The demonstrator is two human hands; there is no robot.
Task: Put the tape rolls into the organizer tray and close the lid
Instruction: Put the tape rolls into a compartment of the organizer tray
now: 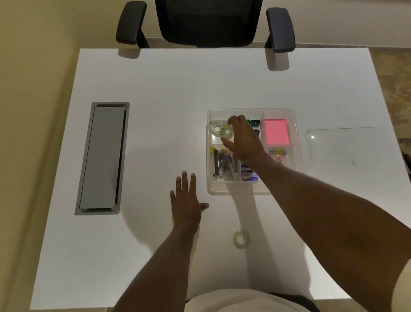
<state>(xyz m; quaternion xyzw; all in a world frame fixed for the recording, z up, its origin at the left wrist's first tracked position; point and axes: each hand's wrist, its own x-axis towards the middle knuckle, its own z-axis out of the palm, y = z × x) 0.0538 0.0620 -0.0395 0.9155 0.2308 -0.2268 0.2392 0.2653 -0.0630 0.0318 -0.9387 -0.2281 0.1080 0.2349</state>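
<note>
Fingers [231, 122] of the right hand [244, 142] pinch a clear tape roll [227, 132] over the tray [295, 138] — beside another roll [216, 127]. Left hand [186, 202] lies flat, fingers apart, on the desk [169, 89] — a third roll [240, 238] sits nearby.

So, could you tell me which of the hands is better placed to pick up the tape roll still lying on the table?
Left, probably. The left hand lies flat and empty on the table, near the loose tape roll. The right hand is holding another tape roll over the organizer tray.
</note>
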